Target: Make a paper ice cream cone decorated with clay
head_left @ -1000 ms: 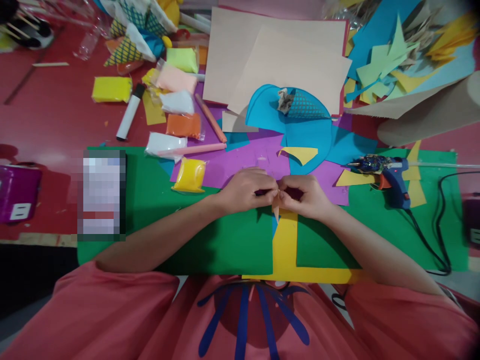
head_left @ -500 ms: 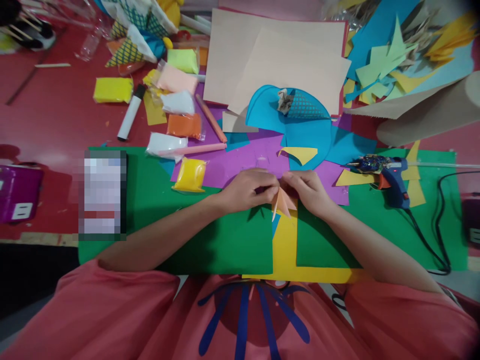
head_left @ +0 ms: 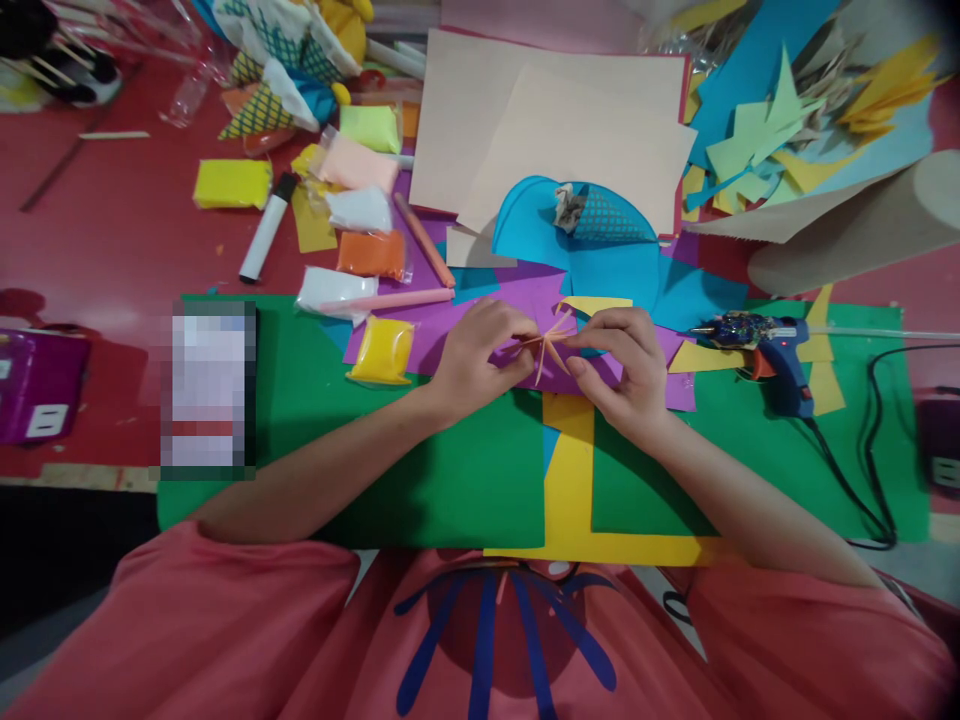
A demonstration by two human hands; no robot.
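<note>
Between my two hands is a small folded piece of peach paper [head_left: 551,343], seen edge-on with several thin folds fanning out from a centre. My left hand [head_left: 487,350] pinches it from the left. Thumb and curled fingers of my right hand [head_left: 628,372] hold its right side. Both hands are over purple paper [head_left: 517,285]. Just above lies a yellow paper scrap [head_left: 600,302], beside blue rounded paper pieces [head_left: 607,265] that carry a small patterned cone [head_left: 611,212] with crumpled brown paper at its mouth.
A blue glue gun [head_left: 784,365] with its cord lies at right on green sheets [head_left: 660,480]. Packets of clay such as a yellow one [head_left: 384,350], a marker [head_left: 268,230] and a phone [head_left: 206,390] are at left. Beige sheets [head_left: 577,120] and paper scraps [head_left: 757,130] lie at the back.
Both hands have moved slightly up and away from me. The peach paper has turned from hanging points downward to showing its folds edge-on, and the right-hand fingers have spread a little.
</note>
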